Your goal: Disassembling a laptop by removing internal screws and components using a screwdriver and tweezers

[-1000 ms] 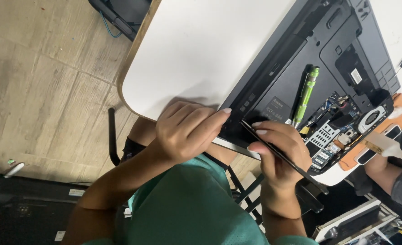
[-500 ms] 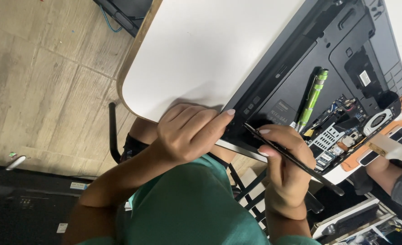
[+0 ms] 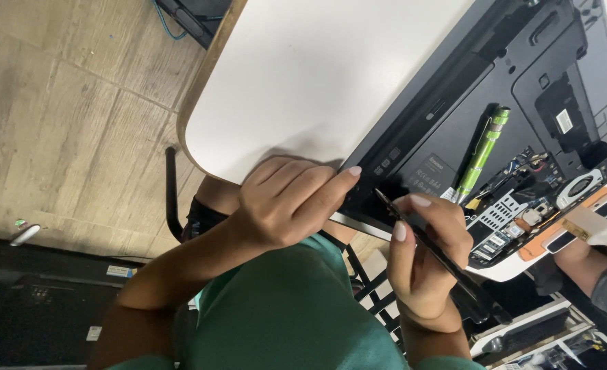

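An opened black laptop (image 3: 495, 89) lies bottom-up on a white table (image 3: 331, 68), its circuit boards exposed at the right end. My left hand (image 3: 290, 199) presses on the laptop's near corner, fingers together, index tip on the edge. My right hand (image 3: 423, 257) grips a thin black pry tool (image 3: 413, 229) whose tip rests at the laptop's near edge seam. A green screwdriver (image 3: 480, 154) lies on the laptop's underside, just beyond my right hand.
An orange-edged part (image 3: 577, 226) sits under the laptop's right end. Another person's hand and grey sleeve (image 3: 601, 274) are at the right. A wooden floor (image 3: 64, 123) lies to the left, with black cases and a cable. A black wire chair frame (image 3: 375, 294) shows below the table.
My hands stay at the laptop's near edge. The pry tool's tip has shifted slightly along the seam, and my view has moved a little.
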